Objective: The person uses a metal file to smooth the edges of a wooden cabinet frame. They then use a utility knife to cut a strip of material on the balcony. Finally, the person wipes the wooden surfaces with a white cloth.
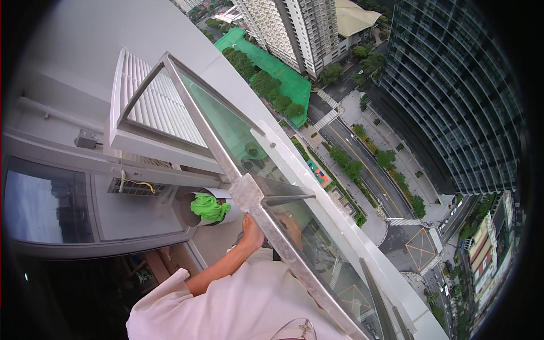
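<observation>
My left hand (252, 233) is bent at the wrist just below the metal rail (212, 133), close to the square joint plate (247, 192). Its fingers are mostly hidden, and a small dark thing shows at its near side; I cannot tell whether it grips anything. Slanting across the middle, the worn grey rail tops green-tinted glass panels (218, 116). A skin-coloured shape shows in the glass beside the hand; whether it is a reflection or my right hand, I cannot tell. My right arm does not show apart from this.
A white bin (229, 211) holding bright green cloth (209, 207) stands on the balcony floor. White louvres (161, 90) rise behind it, and a sliding glass door (48, 201) is at left. Past the white ledge (362, 249) is a long drop to a street.
</observation>
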The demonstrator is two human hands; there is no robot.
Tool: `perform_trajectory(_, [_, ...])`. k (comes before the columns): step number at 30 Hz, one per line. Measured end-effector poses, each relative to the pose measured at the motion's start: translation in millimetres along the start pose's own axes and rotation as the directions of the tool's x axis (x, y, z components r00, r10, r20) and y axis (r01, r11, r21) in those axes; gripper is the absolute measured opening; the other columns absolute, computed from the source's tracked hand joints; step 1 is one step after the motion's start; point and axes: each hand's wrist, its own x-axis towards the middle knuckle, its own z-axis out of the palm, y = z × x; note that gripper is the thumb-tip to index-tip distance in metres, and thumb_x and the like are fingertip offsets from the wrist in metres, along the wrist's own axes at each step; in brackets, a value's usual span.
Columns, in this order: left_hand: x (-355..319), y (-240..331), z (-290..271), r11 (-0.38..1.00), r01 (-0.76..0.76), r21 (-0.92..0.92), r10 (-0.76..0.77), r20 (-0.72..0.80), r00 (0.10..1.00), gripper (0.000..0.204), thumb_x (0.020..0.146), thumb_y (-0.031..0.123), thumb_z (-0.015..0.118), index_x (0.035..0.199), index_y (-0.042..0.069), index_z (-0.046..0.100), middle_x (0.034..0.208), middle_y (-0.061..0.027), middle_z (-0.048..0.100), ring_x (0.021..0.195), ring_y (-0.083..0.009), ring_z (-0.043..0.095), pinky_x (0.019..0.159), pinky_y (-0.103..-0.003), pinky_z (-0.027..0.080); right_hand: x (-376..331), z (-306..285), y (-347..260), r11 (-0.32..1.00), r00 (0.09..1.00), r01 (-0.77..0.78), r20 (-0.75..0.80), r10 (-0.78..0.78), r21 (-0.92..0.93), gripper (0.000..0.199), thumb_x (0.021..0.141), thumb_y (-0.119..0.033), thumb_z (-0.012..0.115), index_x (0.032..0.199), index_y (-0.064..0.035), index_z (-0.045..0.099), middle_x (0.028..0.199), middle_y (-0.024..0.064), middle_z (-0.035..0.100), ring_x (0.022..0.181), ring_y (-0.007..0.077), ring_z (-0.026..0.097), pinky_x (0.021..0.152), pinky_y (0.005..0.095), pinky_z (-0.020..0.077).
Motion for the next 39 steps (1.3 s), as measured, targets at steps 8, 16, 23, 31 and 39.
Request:
perform_trajectory(8, [-3,4,7,0.987,0.097,-0.131,-0.08,0.133,0.988,0.016,0.108,0.017,0.048,0.119,0.006,0.053,0.106,-0.0124,0.069,0.102,-0.0316,0.071,0.087,-0.044,0.061,-1,-4,-12,0.998,0.999,0.03,-0.026,-0.028,0.056,0.024,0.087,-0.003,0.074,0.112,0.0003,0.074,0.105,0.0151,0.066,0.107,0.0262,0.067,0.096,0.0333,0.0504])
perform_trajectory(16, [4,-10,-1,0.998,0.035,-0.048,-0.03,0.102,0.994,0.019,0.109,0.022,0.047,0.114,0.007,0.057,0.098,-0.0102,0.068,0.097,-0.028,0.07,0.088,-0.043,0.06,-2,-7,-5,1.0,1.0,-0.018,-0.02,0.018,-0.013,0.024,0.087,-0.004,0.075,0.111,-0.002,0.076,0.104,0.0141,0.065,0.109,0.0267,0.067,0.097,0.0331,0.0495])
perform_trajectory(23, [7,-13,-7,0.995,-0.009,-0.101,0.011,0.014,1.0,0.03,0.102,0.039,0.053,0.105,0.009,0.059,0.104,-0.0091,0.062,0.11,-0.0275,0.059,0.103,-0.043,0.05,-4,-4,11,0.939,0.975,-0.215,0.012,0.22,0.268,0.024,0.089,-0.003,0.074,0.113,-0.0037,0.076,0.105,0.0135,0.065,0.111,0.0265,0.066,0.098,0.0334,0.0496])
perform_trajectory(31, [-5,4,11,0.997,-0.053,-0.059,0.052,-0.03,0.998,0.026,0.103,0.032,0.052,0.105,0.007,0.059,0.096,-0.0094,0.061,0.099,-0.0277,0.063,0.093,-0.044,0.055,-1,0,12,0.999,1.0,0.007,-0.005,-0.006,0.042,0.029,0.09,-0.01,0.075,0.118,-0.0074,0.076,0.102,0.0118,0.062,0.102,0.0249,0.064,0.093,0.0344,0.0495])
perform_trajectory(39, [-17,16,19,0.988,-0.127,0.093,0.135,-0.082,0.987,0.052,0.107,0.059,0.037,0.116,0.011,0.054,0.1,-0.0015,0.058,0.091,-0.0158,0.06,0.086,-0.03,0.052,-3,24,49,0.989,0.995,0.097,-0.009,-0.099,-0.113,0.028,0.087,-0.009,0.076,0.114,-0.0048,0.075,0.1,0.0142,0.066,0.096,0.0251,0.064,0.086,0.0329,0.0492])
